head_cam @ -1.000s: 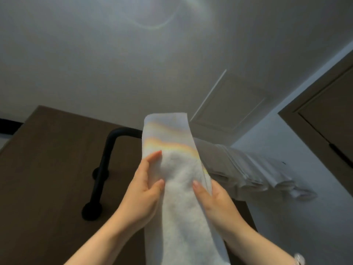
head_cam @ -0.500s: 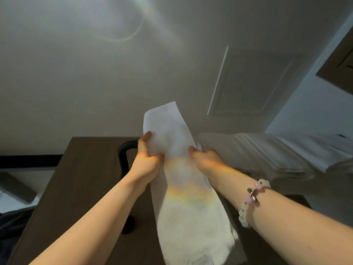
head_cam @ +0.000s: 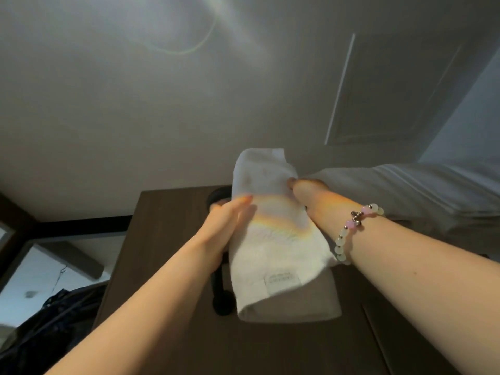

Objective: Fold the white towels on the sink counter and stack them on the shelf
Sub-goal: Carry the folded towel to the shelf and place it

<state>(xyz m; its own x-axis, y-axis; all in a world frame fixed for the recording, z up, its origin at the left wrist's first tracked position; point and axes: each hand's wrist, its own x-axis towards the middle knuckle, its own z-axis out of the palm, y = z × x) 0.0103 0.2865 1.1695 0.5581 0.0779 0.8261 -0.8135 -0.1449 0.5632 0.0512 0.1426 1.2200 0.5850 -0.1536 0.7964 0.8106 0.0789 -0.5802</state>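
A folded white towel [head_cam: 273, 247] with a small label near its lower edge lies up against the black shelf rail [head_cam: 219, 293], its top end raised toward the ceiling. My left hand [head_cam: 230, 223] lies along the towel's left side with straight fingers pressed on the cloth. At the towel's upper right edge, my right hand [head_cam: 304, 189] pinches the cloth with curled fingers; a beaded bracelet sits on that wrist. More folded white towels [head_cam: 411, 185] are stacked on the shelf just to the right.
A dark wooden panel [head_cam: 167, 239] stands behind and below the rail. A ceiling hatch [head_cam: 392, 87] is above on the right. Dark clothing [head_cam: 54, 328] lies at the lower left.
Both arms have reached further up and forward. The towel's hanging lower part now ends in a fold with the label showing, and my left fingers have flattened on it.
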